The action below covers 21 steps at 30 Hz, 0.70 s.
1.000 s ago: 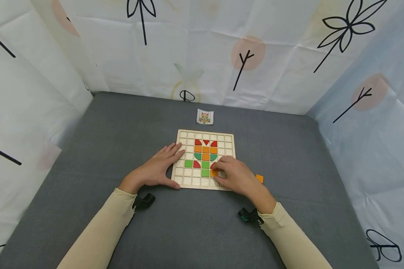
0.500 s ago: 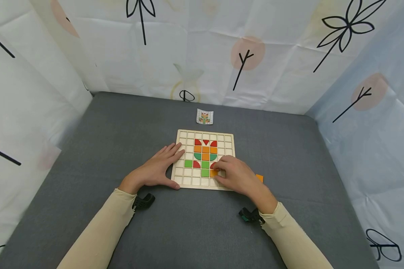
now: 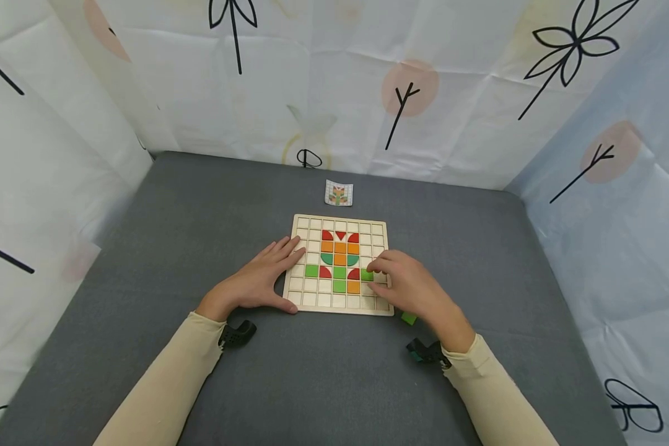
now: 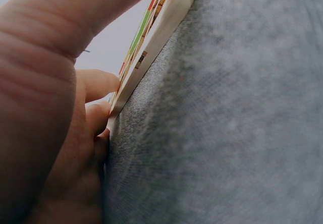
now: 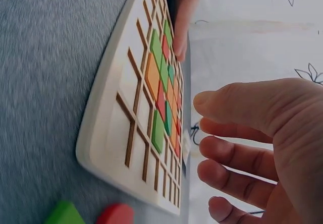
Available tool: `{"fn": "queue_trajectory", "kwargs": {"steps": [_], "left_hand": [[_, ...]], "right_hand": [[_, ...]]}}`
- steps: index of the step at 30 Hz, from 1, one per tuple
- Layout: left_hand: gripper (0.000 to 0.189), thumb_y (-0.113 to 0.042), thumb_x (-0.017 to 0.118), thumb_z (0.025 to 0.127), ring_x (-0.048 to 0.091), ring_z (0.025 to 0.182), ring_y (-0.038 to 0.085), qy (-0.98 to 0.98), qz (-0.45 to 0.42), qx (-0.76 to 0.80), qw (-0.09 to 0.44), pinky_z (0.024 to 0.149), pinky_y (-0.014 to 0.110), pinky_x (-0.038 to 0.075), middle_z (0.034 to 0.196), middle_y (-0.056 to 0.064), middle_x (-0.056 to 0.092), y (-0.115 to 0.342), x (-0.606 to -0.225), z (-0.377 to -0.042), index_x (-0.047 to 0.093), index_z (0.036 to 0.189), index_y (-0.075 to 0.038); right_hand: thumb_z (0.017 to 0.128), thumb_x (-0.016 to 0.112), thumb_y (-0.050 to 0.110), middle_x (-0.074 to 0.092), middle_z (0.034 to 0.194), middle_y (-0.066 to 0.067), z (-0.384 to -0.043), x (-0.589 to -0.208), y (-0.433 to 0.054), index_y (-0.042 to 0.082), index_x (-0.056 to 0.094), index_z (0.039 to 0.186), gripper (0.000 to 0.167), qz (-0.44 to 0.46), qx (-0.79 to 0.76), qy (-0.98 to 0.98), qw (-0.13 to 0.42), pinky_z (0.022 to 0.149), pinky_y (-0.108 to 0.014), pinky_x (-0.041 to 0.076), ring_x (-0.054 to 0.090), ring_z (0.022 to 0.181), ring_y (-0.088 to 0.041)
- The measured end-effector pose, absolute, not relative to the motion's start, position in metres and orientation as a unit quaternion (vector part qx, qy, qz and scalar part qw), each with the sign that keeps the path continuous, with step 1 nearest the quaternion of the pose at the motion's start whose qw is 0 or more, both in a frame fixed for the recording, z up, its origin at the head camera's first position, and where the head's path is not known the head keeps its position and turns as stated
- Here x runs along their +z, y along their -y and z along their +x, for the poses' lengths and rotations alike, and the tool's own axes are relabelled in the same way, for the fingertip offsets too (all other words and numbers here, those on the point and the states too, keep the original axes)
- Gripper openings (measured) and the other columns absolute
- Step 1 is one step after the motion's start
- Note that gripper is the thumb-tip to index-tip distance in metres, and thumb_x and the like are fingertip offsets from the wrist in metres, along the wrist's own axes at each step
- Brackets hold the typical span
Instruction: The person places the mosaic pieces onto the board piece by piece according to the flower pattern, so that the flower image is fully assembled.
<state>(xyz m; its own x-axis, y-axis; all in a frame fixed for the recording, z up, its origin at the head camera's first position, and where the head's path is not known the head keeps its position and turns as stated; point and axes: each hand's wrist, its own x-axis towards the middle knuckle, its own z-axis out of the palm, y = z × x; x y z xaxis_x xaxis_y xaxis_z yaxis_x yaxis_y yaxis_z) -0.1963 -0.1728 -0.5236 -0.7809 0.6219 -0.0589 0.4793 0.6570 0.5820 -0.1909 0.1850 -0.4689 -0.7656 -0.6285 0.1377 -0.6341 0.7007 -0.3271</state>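
A pale wooden grid board [image 3: 310,299] lies on the grey table with red, orange and green pieces in its cells. My left hand [image 3: 262,275] rests at its left edge, fingers spread over the rim; in the left wrist view the thumb [image 4: 121,4] touches the board's side. Just over the right columns hovers my right hand [image 3: 415,284], fingers loosely bent and holding nothing in the right wrist view. Close under its fingertips sits a green square [image 5: 157,131], beside a red quarter-round [image 3: 354,274]. An orange square [image 3: 354,287] lies one row nearer.
Behind the board lies a small pattern card [image 3: 339,193]. Off the board's near right corner are a loose green piece [image 5: 65,214] and a loose red piece [image 5: 116,214]. Patterned white cloth [image 3: 340,80] hangs around the table's back and sides.
My right hand has shifted right, off the orange square, uncovering the red quarter-round and green square. A loose green piece now shows below the wrist; the loose orange one is hidden. The left hand stays put.
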Motion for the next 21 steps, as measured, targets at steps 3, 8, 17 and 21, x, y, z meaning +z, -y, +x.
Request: {"fn": "queue_trajectory", "kwargs": {"steps": [3,8,17,21], "left_hand": [[0.128,-0.059,0.092,0.080,0.001,0.166,0.037,-0.901,0.306,0.281,0.127,0.133,0.055,0.004,0.181,0.015,0.007,0.173,-0.523,-0.196,0.022,0.174,-0.006],[0.128,-0.059,0.092,0.080,0.001,0.166,0.037,-0.900,0.308,0.281,0.126,0.133,0.055,0.004,0.181,0.015,0.007,0.173,-0.524,-0.196,0.023,0.174,-0.005],[0.128,-0.059,0.091,0.081,0.001,0.166,0.036,-0.901,0.307,0.281,0.124,0.133,0.056,0.004,0.181,0.015,0.007,0.174,-0.526,-0.197,0.022,0.174,-0.006],[0.127,-0.059,0.091,0.081,0.001,0.166,0.036,-0.900,0.308,0.281,0.123,0.133,0.055,0.004,0.181,0.015,0.007,0.174,-0.527,-0.197,0.023,0.174,-0.006]], "right_hand": [[0.093,0.088,0.015,0.071,0.111,-0.005,-0.191,-0.466,-0.191,0.008,0.081,0.113,0.022,0.330,0.180,0.926,0.004,0.079,-0.041,0.058,0.064,0.095,-0.022],[0.094,0.087,0.014,0.072,0.113,-0.007,-0.192,-0.461,-0.201,0.007,0.080,0.115,0.024,0.313,0.187,0.931,-0.002,0.081,-0.044,0.058,0.067,0.097,-0.027],[0.093,0.087,0.012,0.072,0.113,-0.009,-0.196,-0.453,-0.218,0.005,0.080,0.116,0.025,0.291,0.184,0.939,0.011,0.082,-0.047,0.059,0.067,0.099,-0.030],[0.092,0.088,0.011,0.072,0.113,-0.008,-0.196,-0.448,-0.224,0.005,0.080,0.117,0.026,0.278,0.186,0.942,0.017,0.082,-0.047,0.058,0.067,0.099,-0.030]]}}
